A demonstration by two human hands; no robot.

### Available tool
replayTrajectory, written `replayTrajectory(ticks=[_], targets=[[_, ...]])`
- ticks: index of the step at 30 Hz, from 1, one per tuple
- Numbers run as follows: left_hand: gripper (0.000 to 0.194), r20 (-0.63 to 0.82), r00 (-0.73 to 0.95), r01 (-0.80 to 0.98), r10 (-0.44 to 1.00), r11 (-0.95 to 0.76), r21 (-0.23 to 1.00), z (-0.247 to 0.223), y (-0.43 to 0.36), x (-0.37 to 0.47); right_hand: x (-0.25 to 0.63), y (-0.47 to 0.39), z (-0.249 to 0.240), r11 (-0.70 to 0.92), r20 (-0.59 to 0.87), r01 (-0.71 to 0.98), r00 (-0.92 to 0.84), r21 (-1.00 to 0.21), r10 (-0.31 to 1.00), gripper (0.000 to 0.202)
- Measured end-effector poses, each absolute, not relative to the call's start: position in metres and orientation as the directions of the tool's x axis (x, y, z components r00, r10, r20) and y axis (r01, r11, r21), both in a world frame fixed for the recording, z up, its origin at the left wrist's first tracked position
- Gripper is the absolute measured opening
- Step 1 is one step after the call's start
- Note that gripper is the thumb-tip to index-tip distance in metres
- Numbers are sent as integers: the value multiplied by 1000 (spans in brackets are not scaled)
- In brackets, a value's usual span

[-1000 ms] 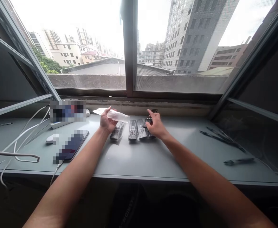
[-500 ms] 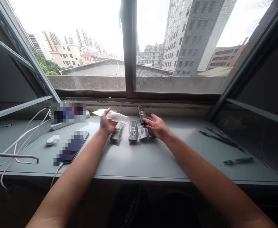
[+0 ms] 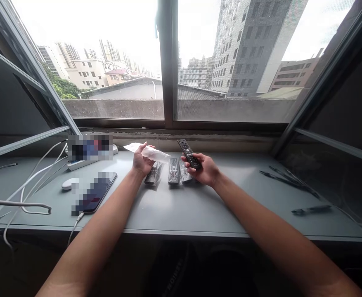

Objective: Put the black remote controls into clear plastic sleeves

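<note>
A translucent white plastic sleeve [image 3: 156, 154] is held in my left hand [image 3: 143, 161], its thumb over it. My right hand [image 3: 206, 168] grips a black remote control [image 3: 188, 154] by its lower part, buttons showing, tilted above the table. Below and between the hands, remotes in clear wrapping lie on the table: one [image 3: 151, 175] beside my left hand, one [image 3: 173, 171] in the middle, and one [image 3: 185, 173] partly hidden by my right hand.
On the grey table [image 3: 181, 214], a phone [image 3: 98, 194] with a cable, a white mouse-like object [image 3: 69, 184] and a power strip [image 3: 84, 161] are at left. Dark cables [image 3: 287, 181] lie at right. Window frames rise behind.
The remote in my right hand has come lower and nearer, and my fingers now wrap further round it. My left hand with the sleeve has shifted slightly right.
</note>
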State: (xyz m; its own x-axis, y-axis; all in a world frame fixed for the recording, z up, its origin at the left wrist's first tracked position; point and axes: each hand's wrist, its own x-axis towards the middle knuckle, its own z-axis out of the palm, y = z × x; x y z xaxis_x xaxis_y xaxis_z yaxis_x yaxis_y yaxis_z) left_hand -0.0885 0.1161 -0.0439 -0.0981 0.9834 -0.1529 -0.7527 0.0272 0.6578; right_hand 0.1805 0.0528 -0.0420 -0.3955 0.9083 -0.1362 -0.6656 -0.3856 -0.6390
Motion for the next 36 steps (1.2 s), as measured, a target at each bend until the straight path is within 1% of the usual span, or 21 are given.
replayTrajectory(ticks=[3,5,8,11,13,15,17,19,21,25,29,32,34,36], targets=[[16,-155,-103,-756,982,24,655,-44,116,-89,181,53,-43,-368,-112,-665,-396,-650,911,38],[16,-154,-105,-756,982,22,654,-44,117,-90,181,52,-44,-354,-93,-672,-392,-650,915,39],[16,-146,-106,-756,984,15,654,-44,117,-91,180,51,-44,-325,-78,-683,-366,-654,927,28],[17,-147,-113,-753,983,12,658,-43,116,-91,179,51,-43,-312,-129,-674,-307,-670,943,14],[17,-149,-112,-752,982,14,659,-42,116,-91,178,51,-43,-337,-160,-680,-311,-651,937,12],[17,-147,-108,-752,983,16,659,-42,115,-91,178,52,-44,-364,-151,-684,-352,-633,924,16],[17,-142,-104,-751,984,16,660,-41,115,-91,178,53,-45,-364,-117,-681,-380,-636,917,28],[16,-141,-107,-748,984,13,663,-41,115,-91,179,53,-47,-346,-79,-670,-396,-657,915,39],[15,-141,-111,-747,984,11,665,-41,115,-90,180,53,-48,-326,-43,-647,-413,-689,910,42],[15,-148,-110,-753,983,15,658,-40,114,-90,179,49,-45,-299,-14,-630,-415,-717,910,35],[14,-143,-108,-742,984,16,670,-41,114,-90,175,46,-41,-322,-91,-640,-366,-698,926,20],[15,-137,-106,-741,985,14,672,-42,116,-91,172,45,-43,-318,-117,-615,-344,-722,932,15],[15,-137,-110,-744,984,10,668,-43,116,-92,169,45,-46,-252,-71,-585,-315,-771,947,13],[16,-140,-115,-748,983,7,664,-42,116,-92,167,45,-50,-145,20,-536,-291,-832,957,17]])
